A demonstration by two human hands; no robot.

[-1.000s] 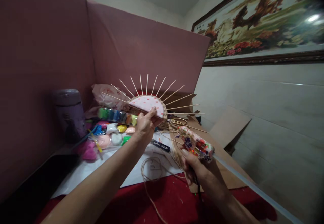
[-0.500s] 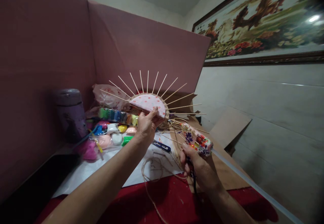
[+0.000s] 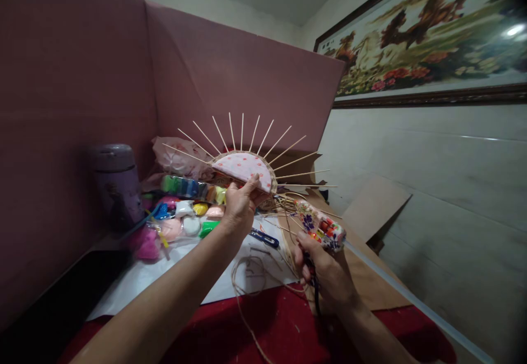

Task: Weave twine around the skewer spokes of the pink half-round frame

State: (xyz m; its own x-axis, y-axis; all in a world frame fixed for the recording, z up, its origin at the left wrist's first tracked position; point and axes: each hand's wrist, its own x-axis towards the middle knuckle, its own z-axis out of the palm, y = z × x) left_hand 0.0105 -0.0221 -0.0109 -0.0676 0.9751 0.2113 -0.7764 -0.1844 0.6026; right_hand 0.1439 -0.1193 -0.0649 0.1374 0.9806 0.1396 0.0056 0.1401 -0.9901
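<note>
My left hand (image 3: 239,206) grips a half-round piece (image 3: 241,166) by its lower edge, thumb on the front. White cloth with pinkish dots covers its face, woven cord runs along its curved rim, and thin pale sticks fan out from it. My right hand (image 3: 323,265) is closed round a flower-patterned hot glue gun (image 3: 317,224), its front end turned up and left, just below and right of the half-round piece. A long translucent glue stick (image 3: 395,273) runs out of its back, and a black cord hangs beneath my fingers. The trigger is hidden.
Bagged colored clay (image 3: 191,225) and a purple flask (image 3: 117,185) stand left. A dark blue-handled tool (image 3: 264,238) and looped twine (image 3: 234,276) lie on white paper (image 3: 218,281). Brown cardboard (image 3: 370,287) is at right, over a red cloth (image 3: 247,325). Pink panels (image 3: 239,73) rise behind.
Hardly anything differs. The whole view has shifted by a few pixels, and both hands keep their holds on the half-round piece and the glue gun.
</note>
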